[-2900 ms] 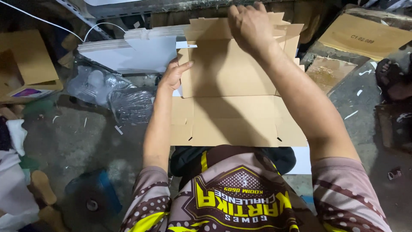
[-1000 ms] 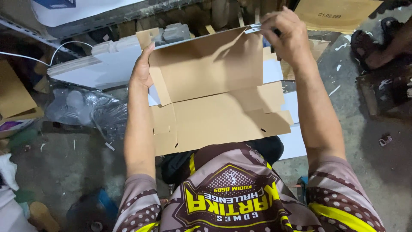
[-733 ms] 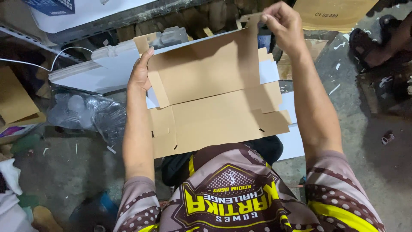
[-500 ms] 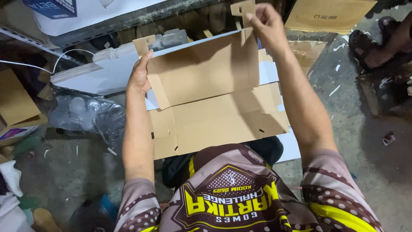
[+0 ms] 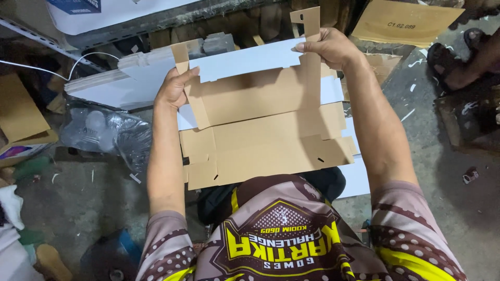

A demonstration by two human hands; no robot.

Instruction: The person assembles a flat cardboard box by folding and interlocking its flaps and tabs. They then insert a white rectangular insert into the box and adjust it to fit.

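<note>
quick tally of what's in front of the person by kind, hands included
hands: 2, left hand and right hand, both on the box blank
flat cardboard box blank being folded: 1
stack of white flat blanks: 1
clear plastic bag: 1
loose brown cardboard sheet: 1
total: 6

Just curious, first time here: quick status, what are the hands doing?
Left hand and right hand both grip the flat cardboard box blank, far flap folded up. Nothing blocking.

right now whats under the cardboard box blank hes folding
White sheets stick out beneath the cardboard box blank at its right edge, and a little white shows at its left. Whatever lies under its middle is covered.
</note>
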